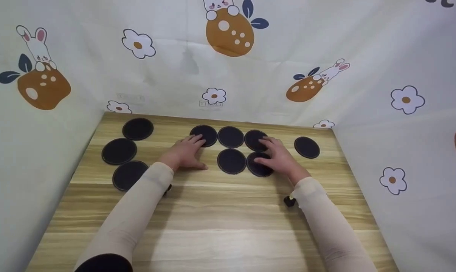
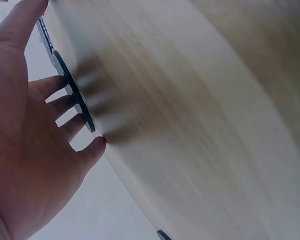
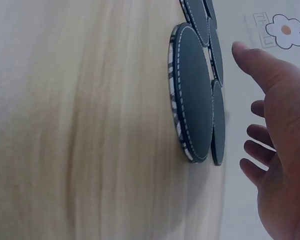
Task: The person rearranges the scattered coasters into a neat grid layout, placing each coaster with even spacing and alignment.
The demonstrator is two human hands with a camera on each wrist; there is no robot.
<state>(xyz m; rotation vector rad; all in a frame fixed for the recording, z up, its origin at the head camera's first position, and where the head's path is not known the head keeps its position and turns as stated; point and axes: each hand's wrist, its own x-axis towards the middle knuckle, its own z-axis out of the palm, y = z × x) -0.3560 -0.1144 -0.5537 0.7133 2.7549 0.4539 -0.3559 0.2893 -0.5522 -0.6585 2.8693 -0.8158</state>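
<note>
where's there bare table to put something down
Widest: the tabletop between the sleeves, nearer than the five middle discs. Smaller: between the three left discs and the left hand; between the right hand and lone right disc. Crowded: those middle discs, partly under both hands.

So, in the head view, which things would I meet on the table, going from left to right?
Three discs → left hand → two discs between the hands → right hand → lone disc.
</note>
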